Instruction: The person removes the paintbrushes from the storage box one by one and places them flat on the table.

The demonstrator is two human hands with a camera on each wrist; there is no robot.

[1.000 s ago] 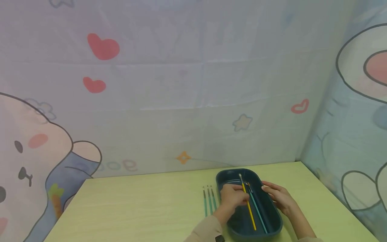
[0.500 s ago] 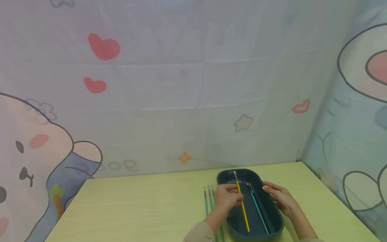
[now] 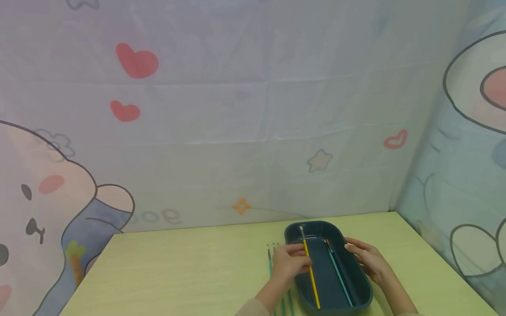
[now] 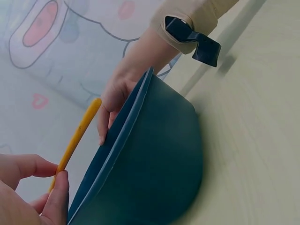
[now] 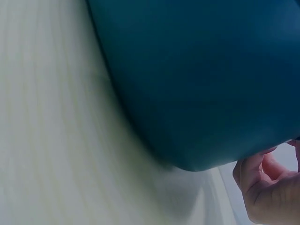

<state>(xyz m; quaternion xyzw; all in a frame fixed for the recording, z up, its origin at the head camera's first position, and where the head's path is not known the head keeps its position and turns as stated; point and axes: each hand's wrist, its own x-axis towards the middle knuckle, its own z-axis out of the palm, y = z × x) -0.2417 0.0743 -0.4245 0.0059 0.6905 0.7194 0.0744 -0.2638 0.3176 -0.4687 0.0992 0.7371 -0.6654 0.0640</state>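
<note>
Between thumb and fingers, my left hand (image 3: pixel 290 264) (image 4: pixel 35 187) pinches a yellow paintbrush (image 3: pixel 312 281) (image 4: pixel 76 138), bristle end pointing away. It is over the left side of a deep dark teal tray (image 3: pixel 325 289) (image 4: pixel 161 145) (image 5: pixel 197 84). My right hand (image 3: pixel 370 260) (image 4: pixel 116 93) (image 5: pixel 272 190) grips the tray's right rim. Inside the tray lies a green-handled paintbrush (image 3: pixel 340 277), slanting toward the front right; a second tip seems to show beside its far end. Green paintbrushes (image 3: pixel 270 262) lie side by side left of the tray, partly hidden by my left hand and arm.
The pale yellow table (image 3: pixel 178 272) extends to the left of the brushes. Behind it hangs a printed cloth (image 3: pixel 221 131) with hearts and cartoon animals. A second cloth wall (image 3: pixel 466 184) borders the right side.
My left hand has moved left with the yellow paintbrush, from over the tray's middle to near its left rim. My right hand stays at the right rim.
</note>
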